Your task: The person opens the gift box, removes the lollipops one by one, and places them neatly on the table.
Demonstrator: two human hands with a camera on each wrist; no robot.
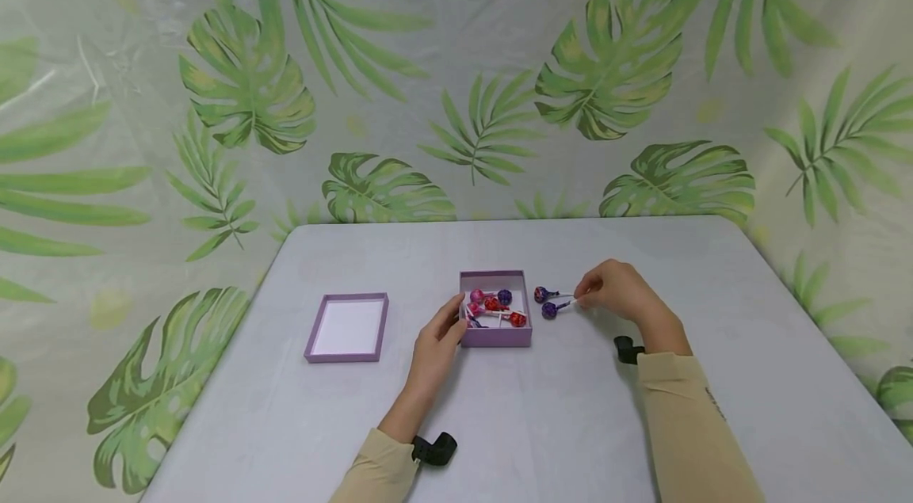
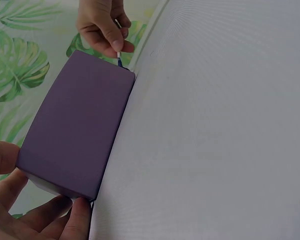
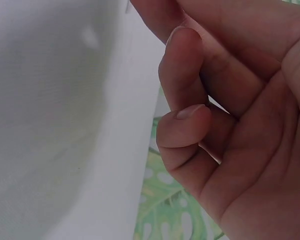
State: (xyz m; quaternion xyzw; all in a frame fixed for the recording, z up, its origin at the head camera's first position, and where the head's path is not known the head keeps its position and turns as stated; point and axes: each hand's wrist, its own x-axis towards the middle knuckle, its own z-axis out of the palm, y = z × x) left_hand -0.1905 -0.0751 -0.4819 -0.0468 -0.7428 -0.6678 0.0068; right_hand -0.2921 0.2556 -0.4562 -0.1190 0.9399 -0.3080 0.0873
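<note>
A purple open box (image 1: 495,338) holds several lollipops (image 1: 492,303) with pink, red and dark purple wrappers. At the box's left side my left hand (image 1: 437,341) holds its wall, fingers at the rim and lower corner; the left wrist view shows the box's purple side (image 2: 77,125). Right of the box, my right hand (image 1: 619,291) pinches the white stick of a purple-wrapped lollipop (image 1: 549,311). A second, dark-wrapped lollipop (image 1: 541,295) lies just behind it, its stick reaching the same fingertips; whether it is held too I cannot tell. In the right wrist view the fingers (image 3: 182,130) are curled.
A shallow purple lid (image 1: 309,344) with a white inside lies to the left of the box. Everything stands on a white table (image 1: 571,424), and a leaf-patterned sheet (image 1: 485,36) hangs behind it and along the sides.
</note>
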